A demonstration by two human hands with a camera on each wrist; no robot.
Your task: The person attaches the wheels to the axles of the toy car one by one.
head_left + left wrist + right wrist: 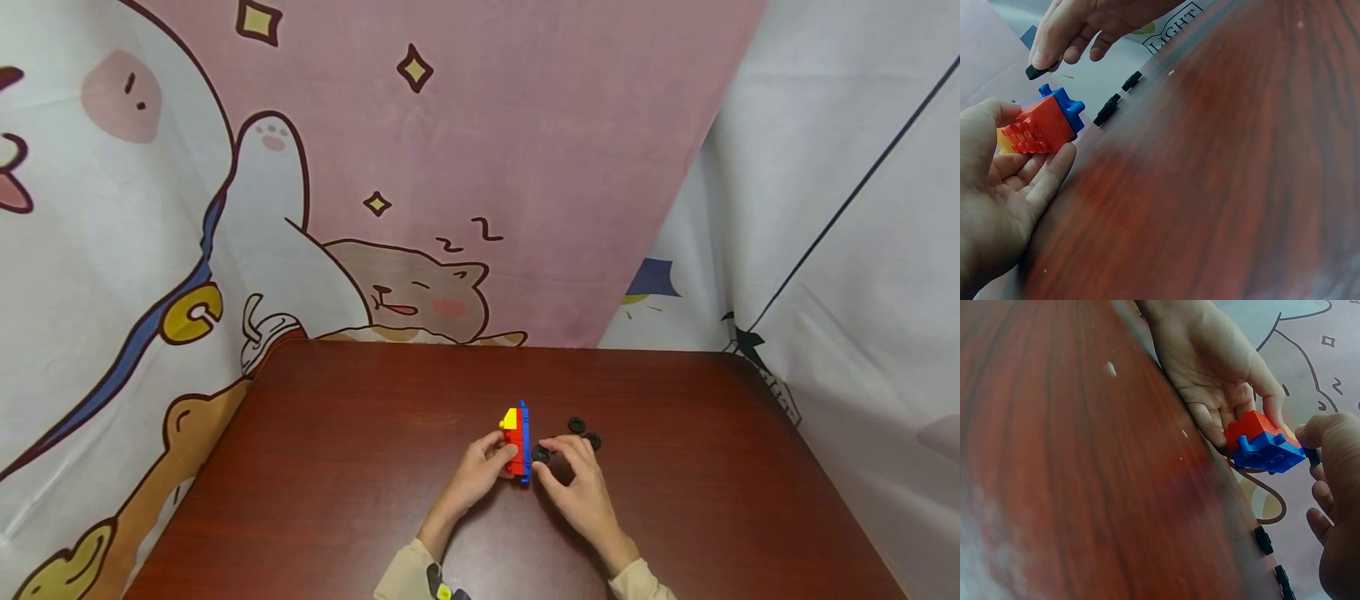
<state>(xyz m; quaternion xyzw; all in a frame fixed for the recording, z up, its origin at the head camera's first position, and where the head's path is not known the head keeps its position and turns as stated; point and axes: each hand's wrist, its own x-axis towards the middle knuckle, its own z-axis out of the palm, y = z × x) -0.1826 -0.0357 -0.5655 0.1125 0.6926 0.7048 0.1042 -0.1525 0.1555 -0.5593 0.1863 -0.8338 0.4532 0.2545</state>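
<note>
My left hand point(477, 472) grips a small toy-brick car body point(516, 450) between thumb and fingers, tipped on its side just above the table. Red bricks point(1044, 125) and a yellow one sit on its blue base point(1269, 453), whose underside faces the right hand. Short blue axle stubs point(1074, 107) stick out from the base. Between thumb and fingertips, my right hand point(579, 483) pinches a black toy wheel point(541, 454). In the head view that wheel is close to the blue base; the left wrist view shows a gap between them.
Loose black wheels point(576, 425) lie on the dark wooden table point(360, 467), just beyond the right hand. One of them point(593, 440) is close to its fingers. A printed cloth point(540, 150) hangs behind the table's far edge.
</note>
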